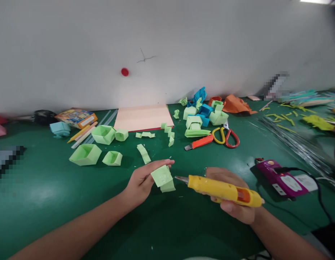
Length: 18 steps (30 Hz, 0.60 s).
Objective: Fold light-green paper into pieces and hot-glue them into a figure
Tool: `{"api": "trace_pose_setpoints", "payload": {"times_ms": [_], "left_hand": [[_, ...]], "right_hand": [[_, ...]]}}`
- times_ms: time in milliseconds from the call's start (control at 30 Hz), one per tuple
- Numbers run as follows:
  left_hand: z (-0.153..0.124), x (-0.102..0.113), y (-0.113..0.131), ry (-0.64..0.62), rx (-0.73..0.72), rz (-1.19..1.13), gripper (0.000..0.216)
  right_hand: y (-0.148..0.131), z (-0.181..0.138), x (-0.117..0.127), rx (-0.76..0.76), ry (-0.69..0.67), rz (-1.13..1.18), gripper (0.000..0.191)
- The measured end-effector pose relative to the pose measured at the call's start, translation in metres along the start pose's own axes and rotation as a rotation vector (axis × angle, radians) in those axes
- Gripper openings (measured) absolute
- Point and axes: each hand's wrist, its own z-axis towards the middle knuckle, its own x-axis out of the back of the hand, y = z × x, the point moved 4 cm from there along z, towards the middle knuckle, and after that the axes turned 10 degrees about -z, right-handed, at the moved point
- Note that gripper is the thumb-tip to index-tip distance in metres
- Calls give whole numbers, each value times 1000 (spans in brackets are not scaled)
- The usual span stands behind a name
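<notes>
Between the fingers of my left hand [141,182] is a folded piece of light green paper [162,177], with a shiny patch on its upper face. My right hand [237,213] grips a yellow hot glue gun [214,187], its metal nozzle pointing left, close to the paper but apart from it. Just beyond my left hand lies a folded green paper strip [144,154]. Several open green paper boxes [85,154] stand to the left. Farther back on the right are an orange box cutter [199,142] and scissors [226,137] with yellow and red handles.
A pale pink sheet [142,117] lies against the wall. Crumpled orange paper [237,104] and blue paper [199,97] sit at the back right. On the right are a purple power strip [281,178] with a black cable and a bundle of thin wires [297,144]. A printed box [76,117] stands back left.
</notes>
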Motion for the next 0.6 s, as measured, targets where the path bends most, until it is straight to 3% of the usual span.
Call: {"api": "trace_pose_setpoints", "payload": {"times_ms": [133, 233, 367, 600], "left_hand": [[1, 0, 3, 35, -1, -57, 32], [1, 0, 2, 51, 14, -91, 32], [-1, 1, -1, 52, 60, -101, 33], [-2, 5, 0, 80, -75, 6, 40]], "right_hand": [[14, -13, 0, -94, 94, 15, 37], [33, -25, 0, -276, 209, 26, 23], [46, -28, 5, -461, 272, -142, 23], [48, -24, 25, -471, 363, -387, 24]]}}
